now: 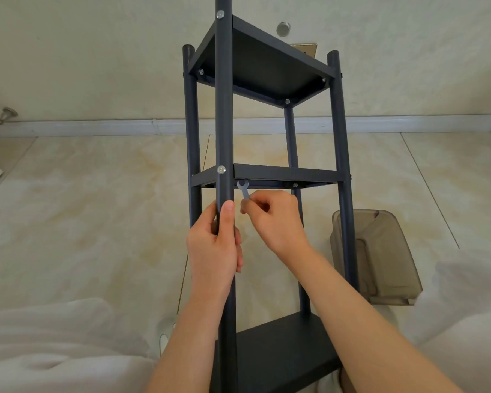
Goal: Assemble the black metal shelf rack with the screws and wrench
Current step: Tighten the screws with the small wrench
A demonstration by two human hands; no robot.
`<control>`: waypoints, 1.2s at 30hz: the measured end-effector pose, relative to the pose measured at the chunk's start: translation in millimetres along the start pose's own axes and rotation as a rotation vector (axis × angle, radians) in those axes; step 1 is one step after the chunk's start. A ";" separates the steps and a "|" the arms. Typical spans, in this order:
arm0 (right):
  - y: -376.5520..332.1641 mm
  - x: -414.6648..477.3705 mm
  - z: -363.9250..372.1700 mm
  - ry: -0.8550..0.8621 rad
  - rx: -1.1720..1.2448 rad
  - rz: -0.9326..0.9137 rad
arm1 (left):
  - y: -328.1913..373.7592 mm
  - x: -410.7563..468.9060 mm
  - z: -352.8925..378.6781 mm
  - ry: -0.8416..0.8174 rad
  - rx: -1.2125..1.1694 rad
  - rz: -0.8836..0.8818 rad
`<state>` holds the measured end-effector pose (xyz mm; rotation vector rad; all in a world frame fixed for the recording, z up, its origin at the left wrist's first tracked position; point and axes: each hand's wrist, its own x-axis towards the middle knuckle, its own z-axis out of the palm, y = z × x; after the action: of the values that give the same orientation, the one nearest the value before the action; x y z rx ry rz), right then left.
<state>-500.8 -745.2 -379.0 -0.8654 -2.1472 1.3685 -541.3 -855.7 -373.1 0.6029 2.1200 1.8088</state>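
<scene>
The black metal shelf rack [284, 175] lies tilted away from me, with three shelves fixed between its round posts. My left hand [214, 245] grips the nearest post [224, 109] just below the middle shelf. A silver screw head [221, 169] shows on that post at the middle shelf, another [220, 14] at the far shelf. My right hand [275, 219] pinches a small flat silver wrench [243, 189], its open jaw raised under the middle shelf beside the post. Whether the jaw sits on a nut is hidden.
A translucent brown plastic bin [380, 256] lies on the tiled floor [97, 208] to the right of the rack. A white baseboard [97, 127] runs along the wall behind. White fabric [54, 350] covers both lower corners. A thin cord [183, 279] runs down left of the post.
</scene>
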 end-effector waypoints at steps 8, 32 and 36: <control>-18.3 3.8 -7.8 -0.040 -0.015 0.032 | -0.8 -0.6 0.3 0.014 0.002 -0.006; 7.3 16.0 31.5 0.163 0.101 -0.133 | 1.7 -1.1 2.3 -0.004 -0.025 0.005; 9.4 17.1 31.6 0.174 0.113 -0.154 | 2.4 -0.4 1.8 -0.011 -0.037 -0.004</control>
<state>-531.2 -750.0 -399.8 -0.7311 -1.9426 1.2745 -539.7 -854.0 -371.0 0.5978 2.0746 1.8339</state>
